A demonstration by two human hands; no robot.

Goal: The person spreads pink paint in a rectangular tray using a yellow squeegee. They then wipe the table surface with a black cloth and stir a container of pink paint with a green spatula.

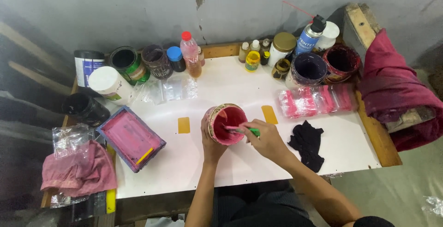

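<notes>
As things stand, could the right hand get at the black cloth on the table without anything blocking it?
Probably yes. The black cloth lies on the white table just beside the right hand, with bare tabletop between them. But that hand holds a green-handled tool in the red pot, so it isn't free.

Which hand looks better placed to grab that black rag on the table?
The right hand, probably. The black rag lies just to its right on the white table, while the left hand is cupped around the tilted red paint can. The right would first need to put down its green-handled tool.
</notes>
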